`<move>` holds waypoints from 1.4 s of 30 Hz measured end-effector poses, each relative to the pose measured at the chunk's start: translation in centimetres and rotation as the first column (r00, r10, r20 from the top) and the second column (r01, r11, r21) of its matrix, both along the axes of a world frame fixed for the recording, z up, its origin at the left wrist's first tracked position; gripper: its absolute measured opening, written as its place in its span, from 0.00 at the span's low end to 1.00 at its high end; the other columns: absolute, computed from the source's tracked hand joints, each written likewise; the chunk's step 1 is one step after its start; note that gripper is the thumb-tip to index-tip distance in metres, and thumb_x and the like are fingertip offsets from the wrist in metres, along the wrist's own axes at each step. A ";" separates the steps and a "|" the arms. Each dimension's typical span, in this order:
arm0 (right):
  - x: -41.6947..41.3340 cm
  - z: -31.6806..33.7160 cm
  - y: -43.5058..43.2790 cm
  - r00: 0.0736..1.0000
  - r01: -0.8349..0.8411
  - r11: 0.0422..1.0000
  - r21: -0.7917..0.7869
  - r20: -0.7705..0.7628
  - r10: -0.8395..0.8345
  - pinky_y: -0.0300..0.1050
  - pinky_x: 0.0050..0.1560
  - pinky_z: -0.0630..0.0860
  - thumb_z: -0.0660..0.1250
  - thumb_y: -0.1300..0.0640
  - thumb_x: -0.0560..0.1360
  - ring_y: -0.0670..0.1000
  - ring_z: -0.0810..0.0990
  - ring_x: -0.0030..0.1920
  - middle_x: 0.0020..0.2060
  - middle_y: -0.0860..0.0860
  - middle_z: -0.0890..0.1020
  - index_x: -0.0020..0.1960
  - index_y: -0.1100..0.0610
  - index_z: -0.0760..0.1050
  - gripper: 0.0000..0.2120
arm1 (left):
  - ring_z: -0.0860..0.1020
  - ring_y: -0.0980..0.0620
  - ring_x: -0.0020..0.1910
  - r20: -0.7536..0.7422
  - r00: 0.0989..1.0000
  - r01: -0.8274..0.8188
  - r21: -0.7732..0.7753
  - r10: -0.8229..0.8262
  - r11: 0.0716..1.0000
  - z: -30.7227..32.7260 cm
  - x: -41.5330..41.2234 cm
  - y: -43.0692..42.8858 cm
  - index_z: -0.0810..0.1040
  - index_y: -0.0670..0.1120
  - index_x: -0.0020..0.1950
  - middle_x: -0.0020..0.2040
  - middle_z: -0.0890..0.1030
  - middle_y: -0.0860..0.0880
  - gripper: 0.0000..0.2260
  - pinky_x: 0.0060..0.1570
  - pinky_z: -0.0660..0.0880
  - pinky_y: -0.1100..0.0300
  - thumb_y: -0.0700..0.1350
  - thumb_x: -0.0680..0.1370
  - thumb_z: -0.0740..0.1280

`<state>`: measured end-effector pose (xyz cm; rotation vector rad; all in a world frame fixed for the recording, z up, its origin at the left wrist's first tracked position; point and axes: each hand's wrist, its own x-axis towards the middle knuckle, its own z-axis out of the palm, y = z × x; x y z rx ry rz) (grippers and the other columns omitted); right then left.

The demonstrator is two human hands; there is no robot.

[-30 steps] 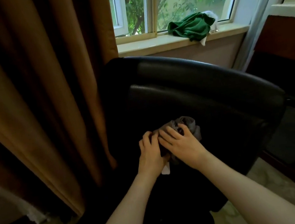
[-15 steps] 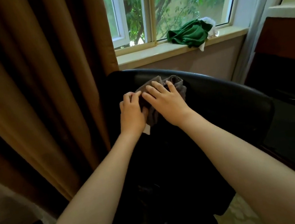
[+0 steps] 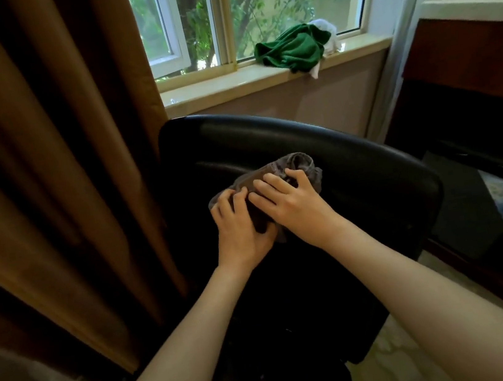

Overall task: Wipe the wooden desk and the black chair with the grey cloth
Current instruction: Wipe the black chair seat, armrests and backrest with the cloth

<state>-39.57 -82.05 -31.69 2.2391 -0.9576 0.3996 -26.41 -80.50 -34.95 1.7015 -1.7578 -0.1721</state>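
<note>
Two bare hands work side by side on the crumpled grey cloth (image 3: 300, 164), which lies bunched against the inner face of the black padded chair (image 3: 370, 173), a little below its curved top edge and toward its left side. From where I stand this looks like a wiping stroke on the backrest. It would go better with the cloth spread flatter, so that more of it meets the leather, and with even pressure in overlapping passes that follow the curve. The chair may swivel, so steady weight seems wiser than a hard shove. The left hand (image 3: 240, 234) grips the near-left end, its fingers curled over it and the thumb tucked against the lower fold. The right hand (image 3: 295, 210) lies over the middle with its fingers (image 3: 275, 183) spread and only slightly bent, pressing rather than holding. Most of the cloth sits under the palms, and a rumpled ridge stands just beyond the right fingertips, toward the chair's top edge. Behind the chair a green cloth (image 3: 291, 49) lies heaped on the pale windowsill (image 3: 213, 86), and a brown curtain (image 3: 49, 186) hangs at the chair's left.
</note>
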 end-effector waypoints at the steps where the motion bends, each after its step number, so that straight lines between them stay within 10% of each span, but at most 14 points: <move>1: -0.6 0.1 0.4 1.000 -0.004 1.000 0.002 -0.014 0.004 0.53 0.51 0.77 0.77 0.58 0.61 0.53 0.81 0.55 0.53 0.53 0.82 0.56 0.55 0.80 0.23 | 0.62 0.40 0.66 -0.009 1.000 -0.003 0.006 0.003 1.000 0.1 -0.5 0.3 0.67 0.39 0.67 0.67 0.64 0.40 0.34 0.65 0.67 0.45 0.51 0.67 0.74; 23: -2.5 -0.9 2.8 0.988 -0.066 0.998 0.017 0.140 0.063 0.60 0.52 0.75 0.79 0.65 0.55 0.59 0.80 0.56 0.54 0.57 0.81 0.56 0.57 0.80 0.29 | 0.57 0.43 0.72 -0.028 0.996 0.080 0.024 -0.080 0.996 -0.5 -2.0 2.2 0.57 0.44 0.74 0.73 0.57 0.45 0.30 0.72 0.59 0.52 0.47 0.76 0.66; 42: -5.0 -3.1 6.0 0.999 -0.034 0.985 -0.171 0.003 0.035 0.62 0.52 0.72 0.73 0.67 0.63 0.62 0.75 0.62 0.60 0.60 0.77 0.63 0.59 0.75 0.29 | 0.65 0.45 0.65 -0.065 0.985 0.135 -0.259 -0.157 0.956 -3.6 -3.3 3.6 0.64 0.46 0.70 0.66 0.66 0.45 0.29 0.65 0.61 0.56 0.50 0.72 0.69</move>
